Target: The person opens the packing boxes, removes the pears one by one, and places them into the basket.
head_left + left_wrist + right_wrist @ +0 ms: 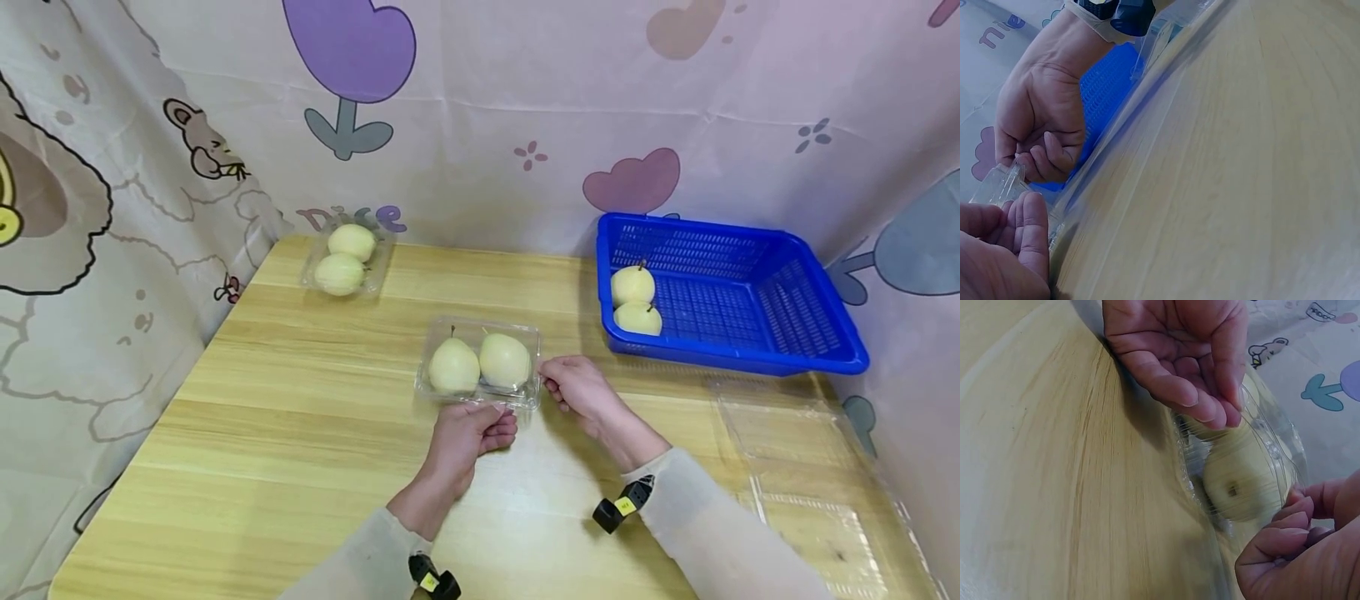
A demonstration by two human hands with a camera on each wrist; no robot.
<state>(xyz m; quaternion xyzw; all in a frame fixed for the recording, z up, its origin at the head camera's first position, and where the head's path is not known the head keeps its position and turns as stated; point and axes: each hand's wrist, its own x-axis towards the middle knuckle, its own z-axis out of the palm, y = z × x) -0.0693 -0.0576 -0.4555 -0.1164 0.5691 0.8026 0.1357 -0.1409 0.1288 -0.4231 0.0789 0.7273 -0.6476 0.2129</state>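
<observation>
A clear plastic clamshell box (538, 342) stands on the wooden table with two pale yellow pears (453, 367) inside. At its near edge my left hand (467, 437) pinches the rim between thumb and fingers. My right hand (581, 387) pinches the rim near the right front corner, other fingers curled under. In the right wrist view, one pear (1235, 478) shows through the ribbed plastic wall, between the left hand (1179, 362) and the right hand (1304, 544). Part of the box is hidden by the hands in the left wrist view.
Back right on the table (300, 417), a blue plastic basket (735, 357) holds two pears (633, 286) at its left end. Another clear box (381, 258) with two pears lies at the back left. Clear plastic containers (787, 425) lie along the right edge. A patterned curtain (480, 125) borders the table.
</observation>
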